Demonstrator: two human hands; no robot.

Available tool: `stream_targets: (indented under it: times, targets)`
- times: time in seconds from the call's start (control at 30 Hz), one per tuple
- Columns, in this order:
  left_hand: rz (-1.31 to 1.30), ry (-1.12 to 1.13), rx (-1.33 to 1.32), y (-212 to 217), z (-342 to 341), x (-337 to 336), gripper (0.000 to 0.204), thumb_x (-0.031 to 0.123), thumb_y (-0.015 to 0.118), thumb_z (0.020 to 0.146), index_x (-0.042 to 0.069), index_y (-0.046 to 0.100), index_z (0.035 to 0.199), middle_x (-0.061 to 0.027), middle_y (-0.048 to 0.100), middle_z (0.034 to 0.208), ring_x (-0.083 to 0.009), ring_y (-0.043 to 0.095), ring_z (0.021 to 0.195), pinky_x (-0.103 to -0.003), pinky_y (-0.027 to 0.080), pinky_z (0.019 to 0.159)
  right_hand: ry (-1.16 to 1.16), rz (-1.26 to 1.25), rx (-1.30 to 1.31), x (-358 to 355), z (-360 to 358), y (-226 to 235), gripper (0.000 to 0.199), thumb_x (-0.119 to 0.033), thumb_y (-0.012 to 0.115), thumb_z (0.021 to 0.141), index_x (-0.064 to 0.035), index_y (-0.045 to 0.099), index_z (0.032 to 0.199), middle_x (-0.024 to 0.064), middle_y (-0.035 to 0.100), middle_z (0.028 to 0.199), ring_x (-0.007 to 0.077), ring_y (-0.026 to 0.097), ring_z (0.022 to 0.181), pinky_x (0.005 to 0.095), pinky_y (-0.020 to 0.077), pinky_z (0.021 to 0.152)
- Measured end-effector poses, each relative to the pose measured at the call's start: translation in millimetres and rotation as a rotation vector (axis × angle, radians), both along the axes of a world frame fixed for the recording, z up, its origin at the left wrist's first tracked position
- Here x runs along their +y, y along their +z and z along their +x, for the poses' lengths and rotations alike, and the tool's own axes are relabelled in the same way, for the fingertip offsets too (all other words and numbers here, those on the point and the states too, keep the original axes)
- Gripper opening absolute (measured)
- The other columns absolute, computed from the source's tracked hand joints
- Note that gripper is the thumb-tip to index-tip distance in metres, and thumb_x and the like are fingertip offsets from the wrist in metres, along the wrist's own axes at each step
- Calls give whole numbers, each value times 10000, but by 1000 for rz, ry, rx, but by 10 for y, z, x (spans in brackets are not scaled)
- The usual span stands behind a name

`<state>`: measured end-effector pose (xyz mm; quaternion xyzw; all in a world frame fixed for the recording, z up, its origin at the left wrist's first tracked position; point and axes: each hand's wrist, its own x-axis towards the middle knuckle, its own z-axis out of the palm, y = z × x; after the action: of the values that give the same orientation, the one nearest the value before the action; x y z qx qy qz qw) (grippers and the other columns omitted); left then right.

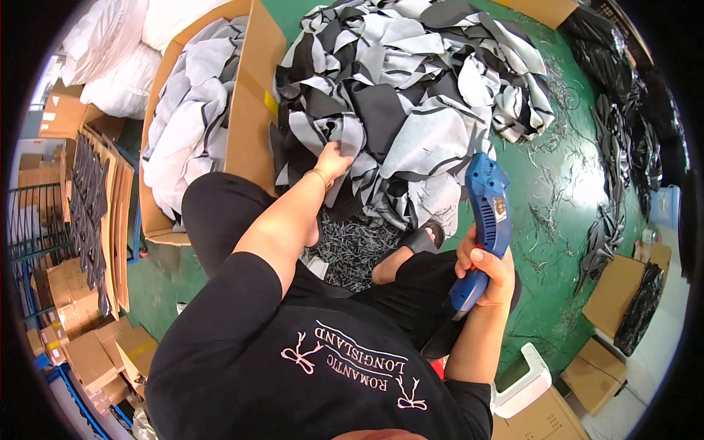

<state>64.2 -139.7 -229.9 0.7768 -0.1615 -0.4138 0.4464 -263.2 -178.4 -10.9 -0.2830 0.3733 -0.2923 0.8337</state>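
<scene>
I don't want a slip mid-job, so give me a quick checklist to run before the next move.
1. Power cutter held: ok; the right hand is closed around the blue power cutter.
2. Left hand clear of the cutter's tip: ok; they are well apart.
3. Firm hold on the grey fabric piece: cannot tell; the left hand is at it, but the fingers' grip is unclear.
4. Floor between the feet clear: not ok; thin scraps cover it.
5. Toes covered: not ok; the black sandal is open-toed.
</scene>
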Motion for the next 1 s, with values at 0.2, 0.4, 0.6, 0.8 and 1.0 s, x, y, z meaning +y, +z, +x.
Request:
stream_targets:
  times: [0.2, 0.4, 0.6, 0.8, 1.0]
  targets:
    - [298, -344, -379, -208, 86, 61, 214, 130, 685, 752, 25, 619, 926, -87, 659, 860, -207, 631, 793, -353, 486, 727, 64, -19, 69, -97, 70, -40, 475, -136, 731, 650, 34, 500, 1028, 59, 486, 687, 158, 491, 598, 281, 431, 487]
    - [-91, -137, 111, 872, -51, 55, 121, 105, 572, 889, 29, 536, 976, -33, 585, 871, -106, 543, 760, -263, 526, 600, 66, -50, 67, -67, 119, -36, 412, -123, 734, 650, 45, 544, 974, 85, 542, 694, 166, 533, 570, 292, 462, 508]
    - [-428, 19, 471, 1480, -106, 402, 123, 154, 500, 950, 50, 472, 1008, 29, 431, 772, -54, 436, 570, -361, 583, 716, 90, -168, 171, 14, 166, -45, 386, -126, 706, 691, 30, 537, 1000, 68, 538, 774, 147, 534, 629, 280, 465, 541]
    - [-712, -33, 924, 1946, -650, 861, 247, 139, 486, 955, 28, 480, 1176, -102, 605, 1129, -253, 625, 1013, -456, 496, 926, 161, -508, 334, 301, 447, 37, 510, -170, 791, 662, 13, 573, 1084, 87, 638, 956, 146, 604, 816, 264, 483, 732]
    - [-668, -89, 986, 2143, -1001, 1147, 161, 95, 589, 892, 2, 601, 1023, -88, 654, 1020, -187, 644, 937, -403, 538, 883, 176, -692, 511, 703, 745, 201, 379, -93, 763, 631, -12, 568, 946, -1, 534, 797, 95, 507, 698, 254, 445, 634]
